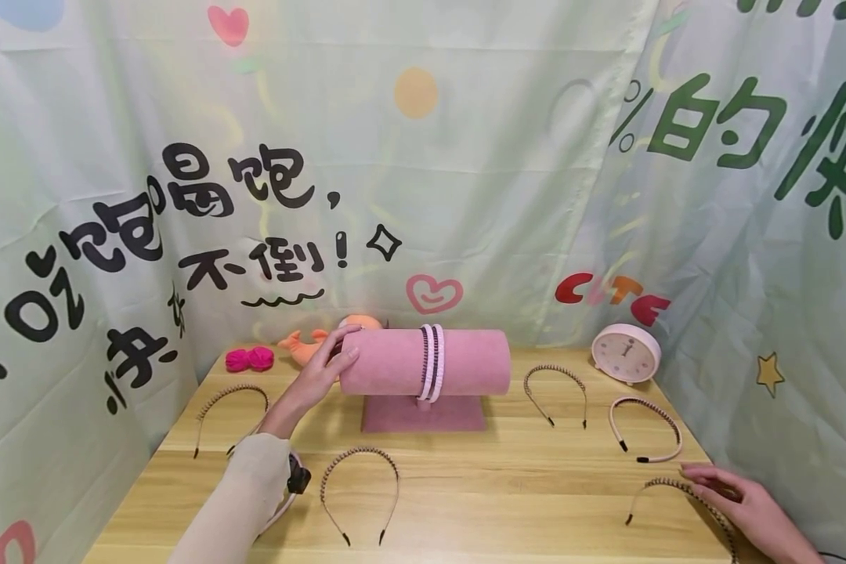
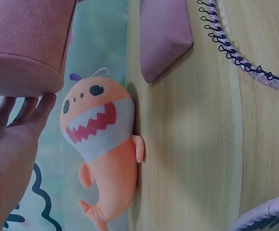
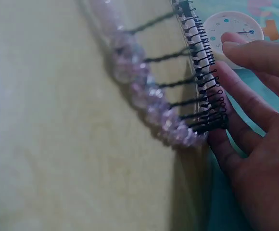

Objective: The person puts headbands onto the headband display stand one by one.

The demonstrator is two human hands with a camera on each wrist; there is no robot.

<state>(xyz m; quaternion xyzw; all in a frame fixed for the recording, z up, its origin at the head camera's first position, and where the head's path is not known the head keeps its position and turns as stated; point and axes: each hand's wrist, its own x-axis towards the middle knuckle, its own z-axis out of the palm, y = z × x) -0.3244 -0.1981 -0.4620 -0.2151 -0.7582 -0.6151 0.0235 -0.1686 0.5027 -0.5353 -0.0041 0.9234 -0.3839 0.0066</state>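
Observation:
My left hand (image 1: 313, 384) rests against the left end of a pink padded roll (image 1: 388, 364), the top of a display stand with a flat pink base (image 1: 423, 419). In the left wrist view its fingertips meet the rim of the roll (image 2: 21, 74). Pale and dark headbands (image 1: 433, 364) circle the roll's middle. On the right, my right hand (image 1: 754, 509) lies alongside a beaded headband (image 1: 666, 481) at the table's right edge. Seen from the right wrist, its fingers are extended beside this headband (image 3: 163, 113), which has dark comb teeth.
Other headbands lie around the table: front middle (image 1: 359, 451), left (image 1: 233, 389), right of the stand (image 1: 555, 368) and far right (image 1: 659, 411). An orange plush shark (image 2: 113, 178) sits behind the stand, a pink bow (image 1: 249, 359) at back left, a round clock (image 1: 626, 352) at back right.

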